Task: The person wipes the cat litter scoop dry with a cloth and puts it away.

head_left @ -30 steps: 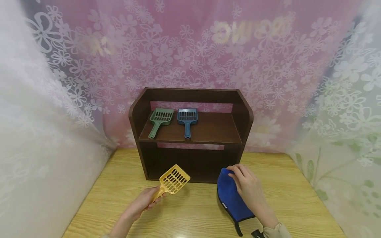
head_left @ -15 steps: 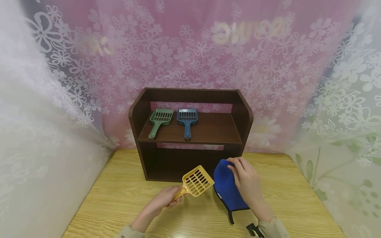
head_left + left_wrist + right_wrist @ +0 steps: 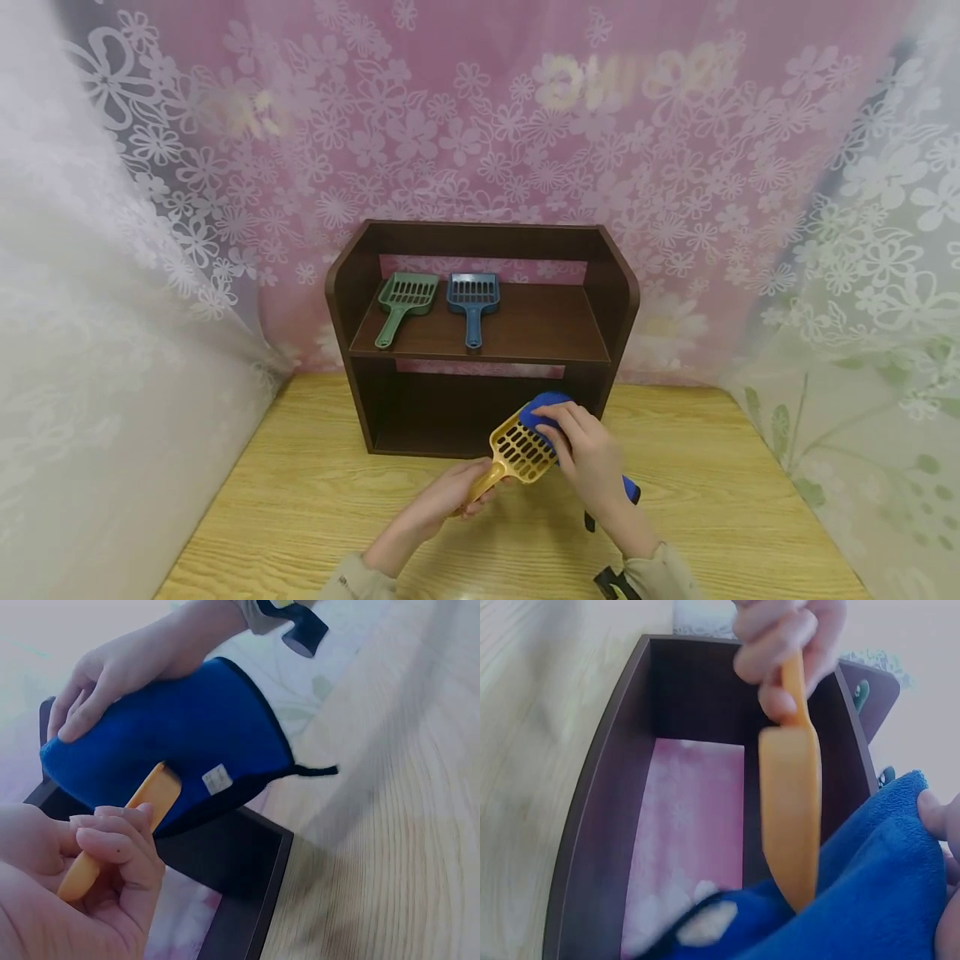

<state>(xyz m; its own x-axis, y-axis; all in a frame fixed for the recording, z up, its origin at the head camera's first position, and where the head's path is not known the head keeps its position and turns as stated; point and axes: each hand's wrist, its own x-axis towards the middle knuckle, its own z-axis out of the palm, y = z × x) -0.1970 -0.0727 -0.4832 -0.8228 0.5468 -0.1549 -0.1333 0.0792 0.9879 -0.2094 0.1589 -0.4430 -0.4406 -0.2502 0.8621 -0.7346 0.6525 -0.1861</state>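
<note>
My left hand (image 3: 447,498) grips the handle of a yellow slotted litter scoop (image 3: 517,457), its head pointing up and right. My right hand (image 3: 588,457) pinches a blue fleece cloth (image 3: 542,407) with dark edging and a small white tag, seen large in the left wrist view as a pouch-like cloth (image 3: 180,727). The cloth touches the far right corner of the scoop head. In the right wrist view the scoop (image 3: 787,795) shows edge-on, its tip against the folded blue cloth (image 3: 870,885).
Behind the hands stands a dark brown two-tier shelf (image 3: 480,358) on a wood-grain table (image 3: 300,467). On its upper tier lie a green slotted scoop (image 3: 405,300) and a blue slotted scoop (image 3: 473,304). Flowered curtains (image 3: 480,125) surround the table.
My left hand has carried the yellow scoop rightward to the cloth. My right hand has moved up and left, bringing the blue cloth onto the scoop's head.
</note>
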